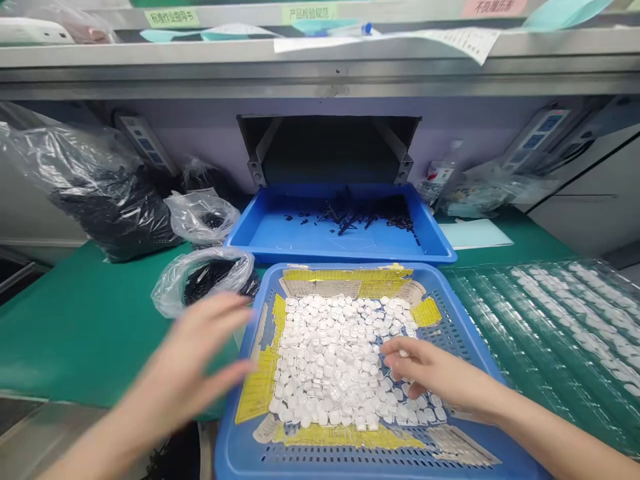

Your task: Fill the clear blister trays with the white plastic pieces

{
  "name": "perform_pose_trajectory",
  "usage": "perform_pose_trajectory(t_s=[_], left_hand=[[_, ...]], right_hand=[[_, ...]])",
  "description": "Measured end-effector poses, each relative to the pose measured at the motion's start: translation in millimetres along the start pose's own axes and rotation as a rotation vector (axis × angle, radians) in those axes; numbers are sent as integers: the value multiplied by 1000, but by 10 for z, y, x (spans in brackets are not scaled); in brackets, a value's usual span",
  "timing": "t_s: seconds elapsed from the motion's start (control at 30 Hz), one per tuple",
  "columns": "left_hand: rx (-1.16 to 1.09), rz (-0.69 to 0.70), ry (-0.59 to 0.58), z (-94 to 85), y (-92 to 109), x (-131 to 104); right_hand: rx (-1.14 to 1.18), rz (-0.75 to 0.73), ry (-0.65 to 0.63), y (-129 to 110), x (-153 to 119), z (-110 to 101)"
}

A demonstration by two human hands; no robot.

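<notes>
A blue perforated basket with yellow and white labels inside holds a pile of small white pieces. My right hand is over the right part of the pile, fingers curled together; a small white piece shows at the fingertips. My left hand, blurred by motion, hovers by the basket's left rim with thumb and fingers apart and nothing visible between them. Just beyond that hand, an open clear bag contains black parts.
Behind the basket is a blue tray with scattered black parts. Clear trays with rows of white pieces lie at right. Large bag of black parts at left; bottle and light paper at back right. A metal shelf crosses above.
</notes>
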State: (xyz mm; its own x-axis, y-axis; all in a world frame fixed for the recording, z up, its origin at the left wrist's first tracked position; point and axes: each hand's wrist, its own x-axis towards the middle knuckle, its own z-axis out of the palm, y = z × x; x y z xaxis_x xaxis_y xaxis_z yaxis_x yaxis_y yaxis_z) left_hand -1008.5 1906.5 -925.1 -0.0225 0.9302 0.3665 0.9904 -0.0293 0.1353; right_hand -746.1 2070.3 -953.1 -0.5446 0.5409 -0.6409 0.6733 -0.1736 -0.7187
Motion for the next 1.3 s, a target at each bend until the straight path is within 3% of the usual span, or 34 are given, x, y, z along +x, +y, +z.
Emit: perform_pose_trajectory(t_s=[0.07,0.1,0.13,0.2,0.33,0.47,0.57,0.73,0.93,1.1,1.3], left_hand=[[-140,314,-520,357,201,298],[-168,431,-715,543,323,421],[-159,530,-853,715,443,520],[-100,643,-990,983,630,646],[5,712,-1011,1181,716,761],[106,735,-1010,1169,671,882],[119,744,-933,1127,663,940],[54,703,-772,1054,595,983],[77,696,-711,1043,538,1043],[121,738,-691,1068,548,1034],[134,712,-754,1125,540,1054]], right_hand=[[-206,-52,78,74,58,36],[-283,-78,108,111,85,58],[-349,-83,119,143,107,86],[-461,-30,98,171,131,164],[-622,79,110,100,172,413],[-687,90,219,21,302,624],[-688,97,253,-6,387,664],[-681,109,186,-85,421,580],[-635,87,53,-205,322,403],[-641,25,52,-252,201,255],[-505,-133,76,-160,111,27]])
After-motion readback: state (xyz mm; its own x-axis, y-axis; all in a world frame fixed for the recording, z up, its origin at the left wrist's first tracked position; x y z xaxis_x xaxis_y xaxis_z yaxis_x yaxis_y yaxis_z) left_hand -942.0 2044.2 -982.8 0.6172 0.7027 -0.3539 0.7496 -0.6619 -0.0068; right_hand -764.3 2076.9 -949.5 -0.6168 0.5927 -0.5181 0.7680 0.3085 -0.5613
